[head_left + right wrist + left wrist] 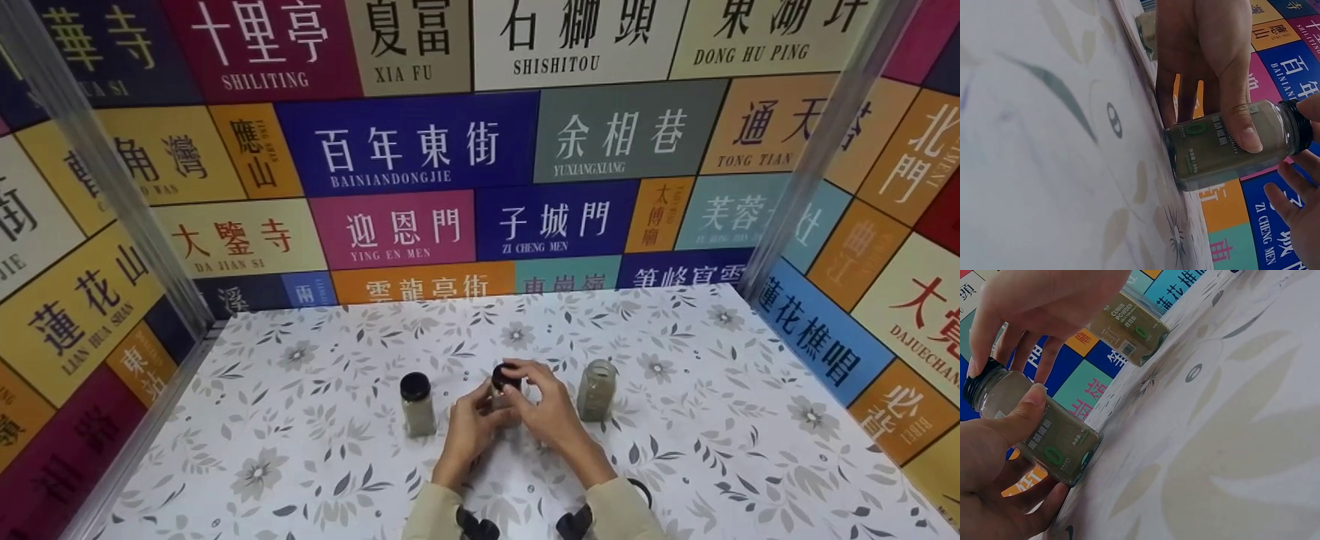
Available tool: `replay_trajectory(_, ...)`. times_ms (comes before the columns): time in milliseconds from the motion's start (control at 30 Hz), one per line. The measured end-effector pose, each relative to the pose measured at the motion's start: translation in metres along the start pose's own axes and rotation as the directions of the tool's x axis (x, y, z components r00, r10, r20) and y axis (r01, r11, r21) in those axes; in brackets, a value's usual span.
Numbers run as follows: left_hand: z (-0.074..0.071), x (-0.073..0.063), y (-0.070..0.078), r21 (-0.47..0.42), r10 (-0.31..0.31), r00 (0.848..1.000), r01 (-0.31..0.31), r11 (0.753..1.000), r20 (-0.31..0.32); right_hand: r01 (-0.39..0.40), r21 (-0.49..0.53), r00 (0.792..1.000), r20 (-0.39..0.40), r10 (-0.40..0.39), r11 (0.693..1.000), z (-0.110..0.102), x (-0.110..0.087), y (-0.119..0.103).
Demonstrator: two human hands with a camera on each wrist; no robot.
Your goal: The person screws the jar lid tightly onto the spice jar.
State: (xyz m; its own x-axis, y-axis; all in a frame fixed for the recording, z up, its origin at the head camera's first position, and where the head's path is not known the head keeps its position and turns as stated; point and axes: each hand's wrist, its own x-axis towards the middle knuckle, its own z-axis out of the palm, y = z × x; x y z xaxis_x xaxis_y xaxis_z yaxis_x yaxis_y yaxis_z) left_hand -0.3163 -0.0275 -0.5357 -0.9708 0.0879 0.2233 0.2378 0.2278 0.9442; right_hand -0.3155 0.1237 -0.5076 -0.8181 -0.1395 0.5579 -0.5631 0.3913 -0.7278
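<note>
A square glass spice jar of brownish powder (1067, 441) stands on the table between my hands, its label partly covered by fingers. My left hand (466, 429) grips the jar's body, thumb across the front. At the top, my right hand (553, 411) pinches the black lid (506, 375) between thumb and fingers. The lid sits on the jar's neck in the right wrist view. To the right is a lidless glass jar (597, 391), which the left wrist view shows labelled cumin powder. A third jar (418, 412), with a black lid on, stands left of my left hand.
The table has a white cloth (315, 450) with grey leaves and flowers. Behind it rises a wall of coloured sign panels (405, 142). Clear upright posts (806, 142) stand at the table's back corners.
</note>
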Motion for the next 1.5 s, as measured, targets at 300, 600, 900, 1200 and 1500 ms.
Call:
replay_trajectory(300,0.000,-0.002,-0.001,0.034,0.007,1.000,-0.007,0.999,-0.016,0.023,-0.025,1.000,-0.013,-0.024,0.999,0.000,-0.001,0.002)
replay_trajectory(600,0.000,-0.001,0.001,0.039,0.010,1.000,-0.009,0.999,-0.003,-0.030,-0.003,1.000,-0.007,0.030,1.000,0.000,0.001,0.004)
replay_trajectory(900,0.000,-0.002,0.001,-0.013,-0.015,1.000,0.015,1.000,0.015,-0.012,0.052,1.000,-0.017,0.013,0.999,0.000,-0.001,0.005)
replay_trajectory(1200,0.000,-0.001,0.002,-0.006,0.000,1.000,0.000,1.000,0.012,0.051,0.037,0.997,-0.063,-0.049,0.998,-0.003,0.002,-0.020)
replay_trajectory(1500,0.000,-0.002,0.000,0.004,0.008,1.000,-0.008,1.000,0.005,0.020,0.105,0.998,-0.063,-0.013,0.994,-0.006,0.002,-0.032)
